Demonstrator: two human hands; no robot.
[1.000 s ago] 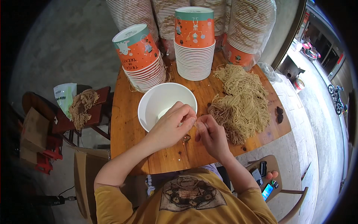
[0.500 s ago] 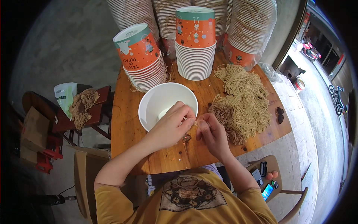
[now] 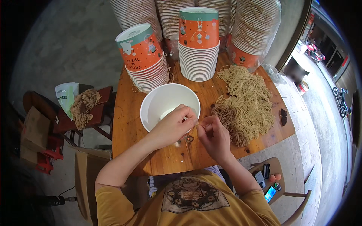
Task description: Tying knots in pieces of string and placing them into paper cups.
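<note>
Over the near side of a white paper bucket (image 3: 151,107), my left hand (image 3: 174,125) pinches a bit of thin tan string (image 3: 197,124). My right hand (image 3: 215,138) meets it at the fingertips, thumb and forefinger closed on the same string. Fingers cover most of the string. The bucket's open mouth faces up, and its inside is plain white. Close to my right hand lies a large heap of tan strings (image 3: 247,109) on the wooden table (image 3: 166,158).
Behind the bucket stand a string-strewn orange-and-green bucket stack (image 3: 141,52) and a taller one (image 3: 198,37). Bagged stacks (image 3: 252,30) line the back. Sunglasses (image 3: 283,116) lie at the right edge. A stool (image 3: 96,116) at left holds more string; a chair (image 3: 277,173) holds phones.
My right hand has turned slightly, its fingers spreading a little from the palm and shifting a touch toward my left hand. The left hand has barely moved.
</note>
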